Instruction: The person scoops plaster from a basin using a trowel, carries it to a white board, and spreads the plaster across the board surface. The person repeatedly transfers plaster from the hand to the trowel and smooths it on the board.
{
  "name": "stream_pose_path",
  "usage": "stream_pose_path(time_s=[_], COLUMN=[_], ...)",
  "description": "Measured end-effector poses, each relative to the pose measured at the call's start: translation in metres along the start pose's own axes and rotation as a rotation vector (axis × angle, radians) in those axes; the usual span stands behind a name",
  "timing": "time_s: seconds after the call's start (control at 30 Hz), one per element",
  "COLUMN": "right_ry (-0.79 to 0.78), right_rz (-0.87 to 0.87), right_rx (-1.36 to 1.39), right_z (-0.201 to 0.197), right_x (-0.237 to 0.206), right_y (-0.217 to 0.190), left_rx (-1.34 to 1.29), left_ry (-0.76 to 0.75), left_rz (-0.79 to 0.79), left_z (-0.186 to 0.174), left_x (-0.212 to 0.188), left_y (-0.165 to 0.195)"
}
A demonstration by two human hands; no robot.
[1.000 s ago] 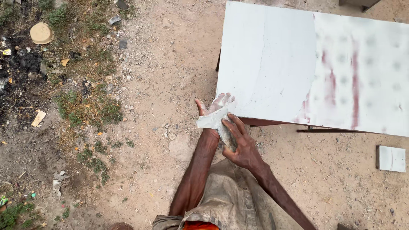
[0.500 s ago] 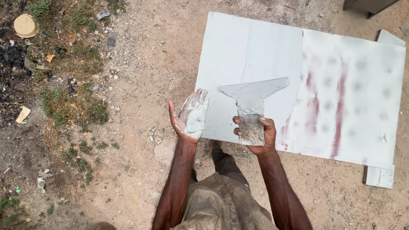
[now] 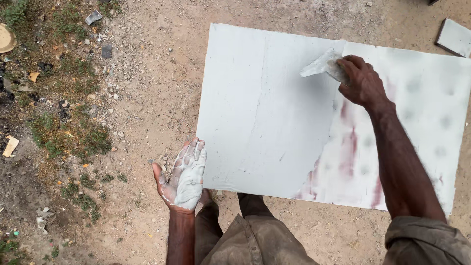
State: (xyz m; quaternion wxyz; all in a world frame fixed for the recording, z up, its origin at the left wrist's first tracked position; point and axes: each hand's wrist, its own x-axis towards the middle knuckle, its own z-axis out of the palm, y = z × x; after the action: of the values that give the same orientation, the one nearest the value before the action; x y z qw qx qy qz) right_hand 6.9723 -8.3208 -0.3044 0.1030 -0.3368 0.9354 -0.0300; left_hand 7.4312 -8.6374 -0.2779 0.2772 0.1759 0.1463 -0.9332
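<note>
Now | right hand [image 3: 362,83] presses scraper [image 3: 321,65] on board [image 3: 265,122] | left hand [image 3: 184,176] beside

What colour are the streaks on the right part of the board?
Reddish-pink streaks on the white board, seen in the head view.

The right hand [image 3: 362,81] is covering the scraper's [image 3: 321,65] handle, so only the blade is showing. The white board [image 3: 265,113] is running off the right edge, and the small tile [image 3: 455,37] and yellow disc [image 3: 5,38] are getting cropped too.
</note>
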Motion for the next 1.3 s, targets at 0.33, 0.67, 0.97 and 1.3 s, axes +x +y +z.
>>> stream_pose_path(time_s=[0.33,0.67,0.97,1.3], right_ry=[-0.318,-0.347,-0.423,-1.043], right_rz=[-0.174,-0.608,-0.397,0.125], right_rx=[-0.242,-0.043,1.377,2.544], right_z=[0.013,0.033,-0.018,0.072], right_x=[0.118,0.267,0.119,-0.103], right_y=[0.079,-0.221,-0.306,-0.283], left_rx=[0.122,0.016,0.056,0.082], left_ry=[0.248,0.098,-0.014,-0.283], left_rz=[0.288,0.315,0.385,-0.042], left_z=[-0.073,-0.079,-0.024,0.015], left_x=[-0.090,-0.077,-0.016,0.048], left_y=[0.043,0.026,0.036,-0.004])
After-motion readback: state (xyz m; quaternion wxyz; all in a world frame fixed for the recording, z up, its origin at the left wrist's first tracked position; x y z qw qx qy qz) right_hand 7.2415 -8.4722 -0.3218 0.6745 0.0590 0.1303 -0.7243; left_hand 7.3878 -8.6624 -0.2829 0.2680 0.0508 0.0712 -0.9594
